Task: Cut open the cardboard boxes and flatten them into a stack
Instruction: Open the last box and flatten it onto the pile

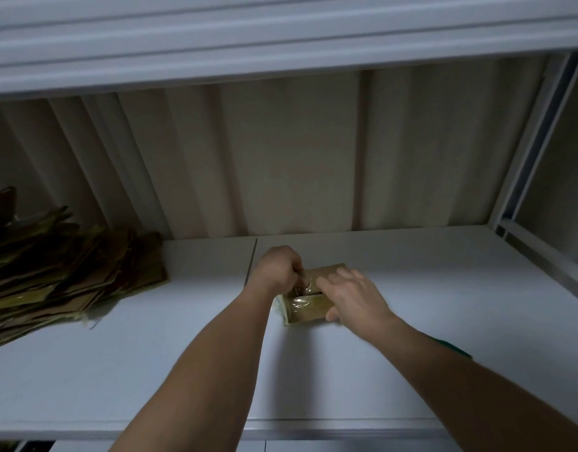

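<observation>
Pinching with the left hand [279,268] closed on something small at the top of a small cardboard box [309,296], possibly loose clear tape [298,301] or a cutter, too blurred for telling. Spreading the right hand [354,296] open over the box's right side, thumb against the near wall, likely steadying it against the pull. Sitting at lower centre of the frame on the white shelf [444,288], partly opened. Piling up at left: a stack of flattened cardboard [69,275], probably awaiting this one.
</observation>
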